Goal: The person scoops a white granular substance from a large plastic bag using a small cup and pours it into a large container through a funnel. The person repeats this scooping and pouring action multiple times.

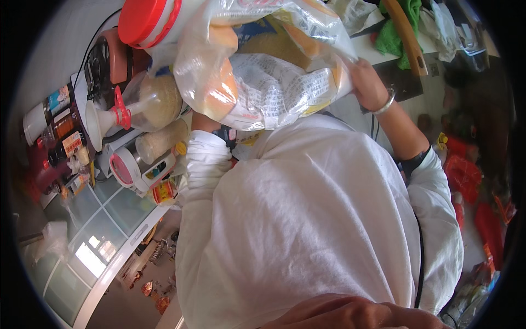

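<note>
A large clear plastic bag with orange and white print (283, 88) fills the top middle, its mouth open towards me. My right hand (367, 84), with a silver bangle at the wrist, grips the bag's right edge. At the bag's lower left, my left wrist (205, 123) wears a dark watch; the bag hides that hand's fingers. Yellow and blue material shows inside the bag. Close on the left are a clear bottle of pale grains (158, 103), a white funnel (98, 123) with a red collar, and a white jar with a red lid (141, 20).
A jar of pale contents (162, 142) and a white-and-pink appliance with a handle (127, 168) stand left, near several sauce bottles (68, 144). A glazed sliding door (111, 222) lies lower left. At upper right are a green cloth (392, 39) and a curved wooden handle (407, 37). Red plastic bags (464, 177) lie right.
</note>
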{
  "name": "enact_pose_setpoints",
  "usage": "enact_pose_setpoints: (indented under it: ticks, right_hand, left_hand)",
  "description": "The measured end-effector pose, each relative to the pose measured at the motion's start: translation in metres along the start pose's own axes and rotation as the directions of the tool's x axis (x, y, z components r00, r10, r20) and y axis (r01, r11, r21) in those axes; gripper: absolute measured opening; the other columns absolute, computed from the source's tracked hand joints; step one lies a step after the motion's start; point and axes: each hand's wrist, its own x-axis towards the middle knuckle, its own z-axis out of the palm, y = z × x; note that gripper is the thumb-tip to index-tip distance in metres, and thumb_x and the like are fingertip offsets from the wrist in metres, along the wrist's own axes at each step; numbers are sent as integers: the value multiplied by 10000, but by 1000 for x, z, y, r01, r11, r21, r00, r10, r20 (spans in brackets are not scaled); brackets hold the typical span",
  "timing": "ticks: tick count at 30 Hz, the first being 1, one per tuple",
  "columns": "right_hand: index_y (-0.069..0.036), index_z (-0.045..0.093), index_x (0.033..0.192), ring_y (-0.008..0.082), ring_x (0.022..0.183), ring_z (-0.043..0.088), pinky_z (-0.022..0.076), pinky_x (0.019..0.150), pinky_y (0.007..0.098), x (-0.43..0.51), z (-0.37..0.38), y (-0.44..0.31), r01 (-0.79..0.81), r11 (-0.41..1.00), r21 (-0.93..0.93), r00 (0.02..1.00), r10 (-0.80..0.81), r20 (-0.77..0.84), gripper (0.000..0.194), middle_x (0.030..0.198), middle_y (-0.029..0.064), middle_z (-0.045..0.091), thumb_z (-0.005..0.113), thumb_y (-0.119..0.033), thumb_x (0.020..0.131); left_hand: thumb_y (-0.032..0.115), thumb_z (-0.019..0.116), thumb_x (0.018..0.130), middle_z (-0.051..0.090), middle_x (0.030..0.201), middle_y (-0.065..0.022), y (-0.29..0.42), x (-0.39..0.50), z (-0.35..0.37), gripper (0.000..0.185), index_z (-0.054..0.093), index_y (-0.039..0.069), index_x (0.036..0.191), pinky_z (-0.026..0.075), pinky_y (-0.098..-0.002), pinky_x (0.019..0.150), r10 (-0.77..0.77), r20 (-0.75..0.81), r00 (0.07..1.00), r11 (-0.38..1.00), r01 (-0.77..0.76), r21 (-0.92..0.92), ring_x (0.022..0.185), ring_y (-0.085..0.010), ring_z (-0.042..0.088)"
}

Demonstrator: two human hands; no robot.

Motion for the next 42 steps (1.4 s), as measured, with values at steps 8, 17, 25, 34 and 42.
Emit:
enact_pose_setpoints:
  ticks: [8,17,25,34,42]
  right_hand:
    - [66,521,1288,203,902,701,549,773,321,15,1,-11,243,859,-450,950,-304,-68,740,1001,180,695,733,-495,855]
    - [-33,684,814,342,620,656,533,611,416,-41,53,-72,271,-37,-962,915,-299,270,513,653,161,656,660,-542,874]
    - [-56,626,1202,373,1054,607,484,911,427,11,149,-59,709,361,-606,693,-195,694,326,1206,222,609,500,-260,982]
    - [-41,574,1320,364,1198,584,445,1033,398,33,170,-55,597,538,-595,794,-293,532,488,1293,208,613,493,-355,956]
    - [2,688,966,376,862,680,528,765,450,30,146,-68,784,365,-502,597,-663,451,199,925,243,678,616,-157,868]
  left_hand:
    - [420,595,947,458,1468,-152,46,-2,71,670,403,21,1449,458,-463,1045,-58,207,977,974,101,-203,1322,-308,479]
    - [61,843,689,585,1183,-126,77,-76,162,700,493,-20,1290,472,-380,929,252,77,965,516,-202,833,1094,-226,573]
    - [7,667,724,639,1088,-135,84,-70,175,555,504,-27,1254,501,-359,875,505,148,851,315,-341,886,964,-243,632]
    - [-6,629,726,650,1128,-152,104,-83,171,554,521,-20,1270,499,-334,890,566,101,819,236,-278,931,983,-230,644]
    - [8,628,708,683,1153,-137,130,-91,168,610,558,43,1312,503,-348,917,637,145,757,88,-259,962,1036,-273,675]
